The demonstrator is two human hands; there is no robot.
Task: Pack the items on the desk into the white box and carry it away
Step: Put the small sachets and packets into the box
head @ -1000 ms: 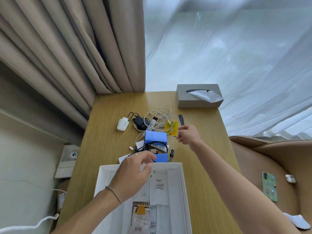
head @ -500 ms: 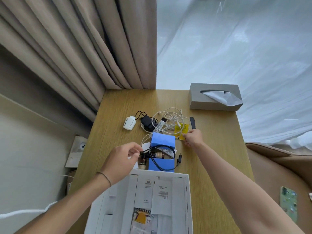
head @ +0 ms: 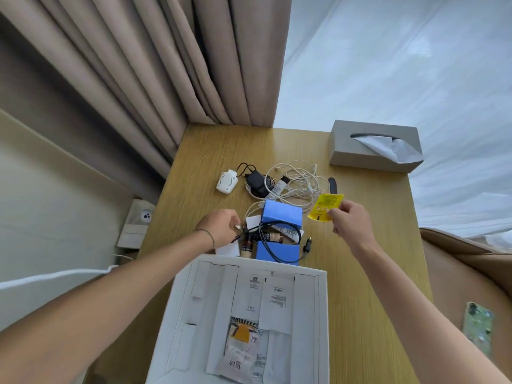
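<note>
The open white box (head: 321, 314) lies at the desk's near edge with paper sheets and a sachet inside. Just beyond it sits a blue box (head: 281, 217) with small brown bottles (head: 273, 236) and a looped black cable (head: 279, 246) across it. My left hand (head: 221, 227) pinches the black cable's end at the blue box's left side. My right hand (head: 350, 220) holds a yellow packet (head: 325, 207) lifted above the desk, right of the blue box. Farther back lie a tangle of white cables (head: 300, 180), a black charger (head: 256, 182) and a white round device (head: 227, 182).
A grey tissue box (head: 374, 146) stands at the desk's far right corner, a dark slim object (head: 332, 185) near it. Curtains hang behind the wooden desk (head: 199, 173). A brown armchair at the right carries a phone (head: 478, 327). A wall socket (head: 138, 217) sits left of the desk.
My right hand has lifted the yellow packet off the desk and drawn it right. My left hand reached forward from over the white box and took hold of the black cable's end.
</note>
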